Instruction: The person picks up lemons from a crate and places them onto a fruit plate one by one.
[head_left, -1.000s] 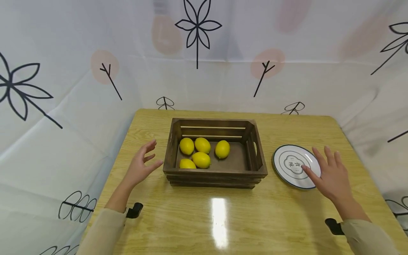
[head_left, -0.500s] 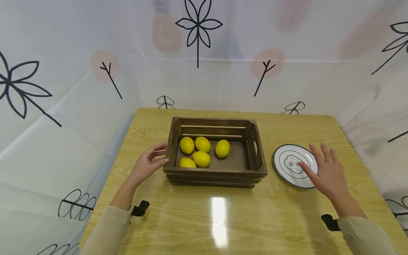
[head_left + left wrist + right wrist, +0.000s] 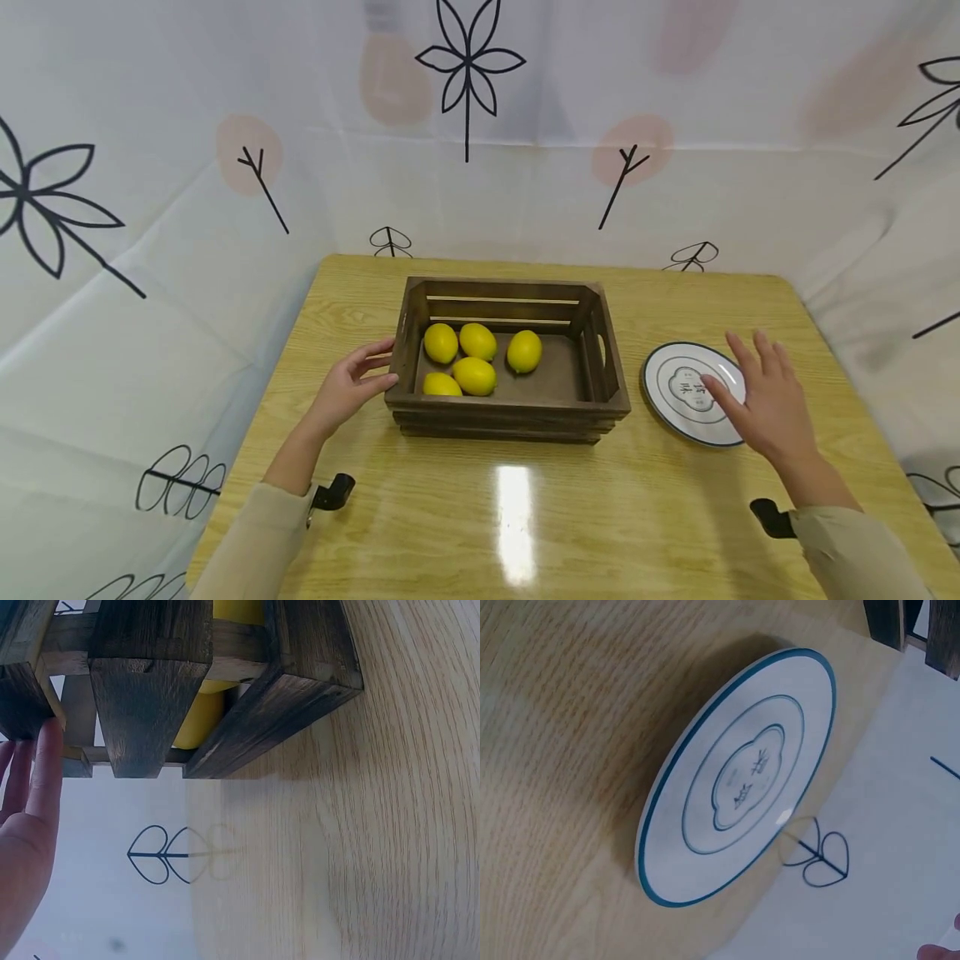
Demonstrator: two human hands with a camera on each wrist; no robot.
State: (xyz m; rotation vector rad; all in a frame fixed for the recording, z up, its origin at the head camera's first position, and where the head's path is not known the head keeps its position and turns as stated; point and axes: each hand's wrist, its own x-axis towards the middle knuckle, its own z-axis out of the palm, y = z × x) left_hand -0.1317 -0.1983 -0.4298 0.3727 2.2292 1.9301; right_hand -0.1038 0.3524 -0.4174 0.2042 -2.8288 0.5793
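Observation:
A dark brown wooden crate (image 3: 510,423) stands on the table, with several yellow lemons (image 3: 474,377) lying mostly in its left half. My left hand (image 3: 352,387) is at the crate's left end, its fingertips touching the outer side. In the left wrist view, nearly straight fingers (image 3: 46,769) meet a slat of the crate (image 3: 150,712), and yellow shows through the gaps. My right hand (image 3: 772,408) hovers with spread fingers over the right edge of a white plate (image 3: 675,408) and covers part of it. The plate (image 3: 705,787) has a blue rim and dark characters in its middle.
The wood-grain table (image 3: 615,517) carries the crate in the middle and the plate to its right. White cloth (image 3: 525,200) printed with leaves and flowers hangs behind and along both sides of the table.
My left hand has moved right and now touches the crate's left end. My right hand has drifted slightly left over the plate. Crate, lemons and plate stay in place.

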